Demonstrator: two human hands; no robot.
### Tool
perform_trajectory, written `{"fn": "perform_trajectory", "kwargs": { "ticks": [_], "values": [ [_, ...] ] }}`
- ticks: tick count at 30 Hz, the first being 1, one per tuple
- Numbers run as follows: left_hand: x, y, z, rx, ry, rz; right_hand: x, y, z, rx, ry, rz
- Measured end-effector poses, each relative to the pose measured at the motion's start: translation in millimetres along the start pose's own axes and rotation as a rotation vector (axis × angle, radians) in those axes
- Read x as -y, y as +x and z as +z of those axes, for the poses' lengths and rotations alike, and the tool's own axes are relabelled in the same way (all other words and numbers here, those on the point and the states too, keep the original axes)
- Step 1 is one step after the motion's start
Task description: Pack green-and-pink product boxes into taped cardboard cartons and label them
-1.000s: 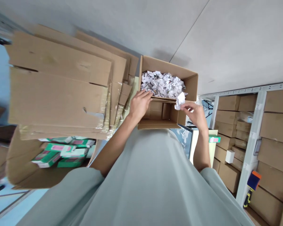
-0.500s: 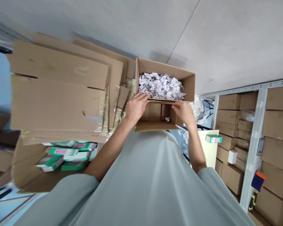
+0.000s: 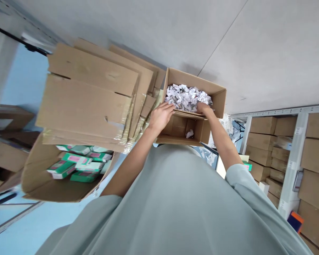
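Since a second ago the white crumpled paper wad has been dropped into the small brown cardboard box, and the right hand, fingers curled on nothing discernible, has been moved to the crumpled paper scraps in the far open carton, while the left hand is kept loosely open on the box's rim.

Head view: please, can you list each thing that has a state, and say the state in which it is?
Small carton: open, one crumpled paper ball inside.
Far carton: open, filled with crumpled paper.
Left hand: resting on the small carton's far edge, holding nothing visible.
Right hand: reaching into the crumpled paper; grip not visible.
Flattened cartons: folded flat, stacked.
Big carton: open, holding green boxes.
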State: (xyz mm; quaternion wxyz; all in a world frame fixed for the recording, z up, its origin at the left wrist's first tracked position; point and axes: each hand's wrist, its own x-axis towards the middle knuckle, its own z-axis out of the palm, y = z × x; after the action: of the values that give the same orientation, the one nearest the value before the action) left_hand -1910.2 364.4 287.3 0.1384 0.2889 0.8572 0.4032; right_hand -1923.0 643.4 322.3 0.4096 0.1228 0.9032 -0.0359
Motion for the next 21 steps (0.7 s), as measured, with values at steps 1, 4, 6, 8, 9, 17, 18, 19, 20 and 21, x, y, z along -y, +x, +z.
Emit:
{"fn": "perform_trajectory", "kwargs": {
  "ticks": [1, 4, 6, 8, 9, 17, 18, 19, 20, 21],
  "values": [
    [-1, 0, -0.1, -0.002, 0.001, 0.002, -3, -4, -3, 0.008, -0.014, 0.016],
    [-2, 1, -0.4, -0.013, 0.008, 0.006, -17, -26, -15, -0.043, -0.009, 0.073],
    [-3, 1, 0.0, -0.019, 0.012, 0.009, -28, -55, -20, -0.195, 0.091, 0.064],
    [-2, 1, 0.8, -0.018, 0.011, 0.008, -37, -94, -18, -0.376, 0.27, -0.013],
    [-2, 1, 1.2, -0.017, 0.009, 0.006, -39, -115, -14, -0.449, 0.376, -0.071],
    [-2, -2, 0.6, -0.006, 0.002, -0.029, 15, -170, 67, -0.19, 0.451, -0.086],
    [-2, -2, 0.1, -0.002, 0.002, -0.024, 24, -164, 72, -0.143, 0.36, -0.033],
    [-1, -2, -0.3, 0.002, 0.002, -0.018, 31, -158, 74, -0.098, 0.282, 0.006],
    [0, -2, -0.7, 0.005, 0.003, -0.012, 35, -154, 73, -0.065, 0.227, 0.03],
    [1, -2, -1.0, 0.009, 0.005, -0.007, 36, -152, 68, -0.053, 0.199, 0.036]
  ]
}}
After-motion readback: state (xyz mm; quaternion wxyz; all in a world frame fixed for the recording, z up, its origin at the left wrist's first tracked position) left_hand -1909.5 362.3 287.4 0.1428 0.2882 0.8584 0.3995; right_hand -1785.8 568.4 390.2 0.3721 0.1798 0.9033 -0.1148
